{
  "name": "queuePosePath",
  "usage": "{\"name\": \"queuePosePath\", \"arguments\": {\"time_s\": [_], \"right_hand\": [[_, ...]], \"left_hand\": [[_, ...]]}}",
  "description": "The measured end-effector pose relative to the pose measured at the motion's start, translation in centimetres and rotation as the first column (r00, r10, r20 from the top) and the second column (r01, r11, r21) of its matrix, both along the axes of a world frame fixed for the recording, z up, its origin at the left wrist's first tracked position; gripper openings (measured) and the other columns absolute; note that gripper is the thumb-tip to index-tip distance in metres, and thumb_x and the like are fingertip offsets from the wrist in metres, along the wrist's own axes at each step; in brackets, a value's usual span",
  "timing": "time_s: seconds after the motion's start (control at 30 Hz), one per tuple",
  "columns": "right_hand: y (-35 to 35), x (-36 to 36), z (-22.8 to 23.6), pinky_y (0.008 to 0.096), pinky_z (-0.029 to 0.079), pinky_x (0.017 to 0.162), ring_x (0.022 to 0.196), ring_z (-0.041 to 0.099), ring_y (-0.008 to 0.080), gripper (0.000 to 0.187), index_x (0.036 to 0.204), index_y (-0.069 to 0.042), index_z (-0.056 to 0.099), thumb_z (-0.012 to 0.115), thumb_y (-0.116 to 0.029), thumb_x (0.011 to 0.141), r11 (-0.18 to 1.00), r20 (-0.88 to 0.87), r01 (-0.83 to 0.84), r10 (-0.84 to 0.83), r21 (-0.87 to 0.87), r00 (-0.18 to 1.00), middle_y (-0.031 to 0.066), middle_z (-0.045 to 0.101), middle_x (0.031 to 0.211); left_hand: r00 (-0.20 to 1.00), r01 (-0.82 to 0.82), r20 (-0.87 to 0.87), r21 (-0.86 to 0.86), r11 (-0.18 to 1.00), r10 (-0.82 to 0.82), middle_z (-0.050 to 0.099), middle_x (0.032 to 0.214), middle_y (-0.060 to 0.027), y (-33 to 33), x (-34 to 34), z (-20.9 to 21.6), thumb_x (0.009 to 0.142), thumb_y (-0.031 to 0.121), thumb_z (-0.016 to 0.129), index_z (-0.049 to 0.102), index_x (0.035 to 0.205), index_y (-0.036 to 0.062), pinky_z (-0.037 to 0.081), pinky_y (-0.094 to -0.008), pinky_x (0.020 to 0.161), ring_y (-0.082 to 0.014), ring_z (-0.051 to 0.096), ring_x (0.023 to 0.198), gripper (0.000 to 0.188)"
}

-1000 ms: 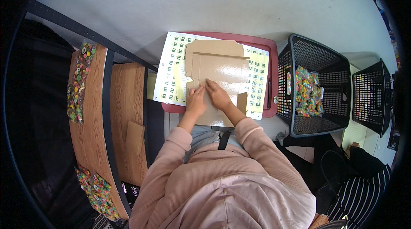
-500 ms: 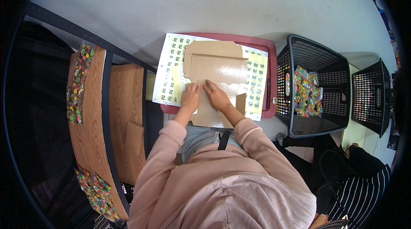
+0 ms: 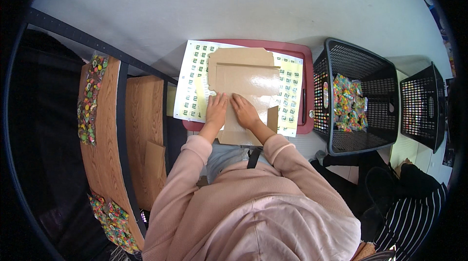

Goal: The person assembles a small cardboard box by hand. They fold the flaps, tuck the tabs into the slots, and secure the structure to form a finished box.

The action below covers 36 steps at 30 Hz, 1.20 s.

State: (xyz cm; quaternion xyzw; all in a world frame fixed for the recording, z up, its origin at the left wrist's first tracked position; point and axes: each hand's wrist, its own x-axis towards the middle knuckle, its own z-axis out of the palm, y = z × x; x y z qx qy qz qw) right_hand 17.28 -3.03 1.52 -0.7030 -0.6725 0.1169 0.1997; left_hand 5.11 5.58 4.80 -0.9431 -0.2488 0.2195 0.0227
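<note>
A die-cut brown cardboard box blank (image 3: 246,80) lies unfolded in front of me, with a side flap at its lower right standing up. My left hand (image 3: 216,110) rests on its left edge, fingers stretched forward and pressed flat. Close beside it, my right hand (image 3: 245,111) lies on the middle of the cardboard with its fingers extended. Neither hand grips anything. Under the cardboard is a white and yellow sheet (image 3: 187,83) printed with repeated small labels, on top of a dark red plastic lid (image 3: 307,107).
To the right stand a black perforated basket (image 3: 363,144) holding bagged colourful candies (image 3: 348,102) and another black basket (image 3: 423,107). A wooden shelf (image 3: 105,129) on the left carries more candy bags (image 3: 92,97). Another person (image 3: 414,212) in a striped garment is at the lower right.
The view has shifted slightly. My hands remain flat on the cardboard in nearly the same place.
</note>
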Motion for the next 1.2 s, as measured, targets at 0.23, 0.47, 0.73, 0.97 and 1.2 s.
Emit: {"name": "queuePosePath", "arguments": {"time_s": [0.23,0.47,0.73,0.97,1.2], "right_hand": [[-3.4,2.2,3.1,0.0446,0.03,0.097,0.117,0.036,0.0327,0.048,0.115,0.001,0.046,0.055,-0.01,0.069,0.981,0.025,0.193,-0.193,-0.006,0.981,0.0202,0.037,0.125],[-8.1,5.1,4.5,0.0426,0.03,0.086,0.104,0.042,0.0308,0.051,0.109,-0.003,0.051,0.065,-0.021,0.064,0.592,-0.002,0.805,-0.806,-0.05,0.592,0.0161,0.046,0.11],[-8.4,6.0,3.1,0.0405,0.03,0.081,0.098,0.046,0.0269,0.05,0.1,-0.006,0.056,0.072,-0.03,0.059,0.588,-0.049,0.789,-0.806,-0.175,0.59,0.0093,0.052,0.098],[-8.2,6.6,2.0,0.0399,0.03,0.079,0.095,0.048,0.026,0.051,0.096,-0.008,0.055,0.077,-0.024,0.053,0.591,-0.101,0.783,-0.806,-0.192,0.584,0.0077,0.052,0.095],[-7.9,7.5,2.9,0.0409,0.032,0.078,0.092,0.05,0.0287,0.041,0.092,-0.006,0.058,0.072,-0.021,0.056,0.602,-0.089,0.738,-0.79,-0.305,0.607,0.0104,0.055,0.093]], "left_hand": [[0.982,0.026,-0.185,-0.002,1.0,-0.026,0.01,0.145,-0.0077,-0.1,0.6,-0.8,0.086,0.018,0.037,0.016,0.138,0.0075,0.007,-0.0476,0.106,-0.0231,0.009,0.134,0.057],[0.984,0.076,-0.151,-0.151,0.986,-0.099,0.0,0.146,-0.0069,1.1,-0.6,0.3,0.085,0.017,0.04,0.009,0.14,0.0118,0.003,-0.0481,0.106,-0.0246,0.001,0.135,0.063],[0.998,0.055,-0.014,-0.198,0.979,-0.059,0.01,0.144,-0.0136,-2.9,3.9,1.8,0.082,0.017,0.047,0.021,0.136,0.0052,0.007,-0.0531,0.104,-0.0299,0.004,0.134,0.061],[0.965,0.236,0.204,-0.386,0.892,-0.167,-0.001,0.145,-0.0139,-8.6,5.7,0.7,0.076,0.045,0.055,0.026,0.136,0.0282,0.011,-0.0655,0.096,-0.0342,-0.001,0.133,0.068],[0.989,0.15,0.074,-0.382,0.912,-0.131,-0.003,0.145,-0.0133,-9.3,6.6,1.6,0.077,0.051,0.052,0.025,0.136,0.0319,0.01,-0.0677,0.094,-0.034,-0.005,0.133,0.067]]}}
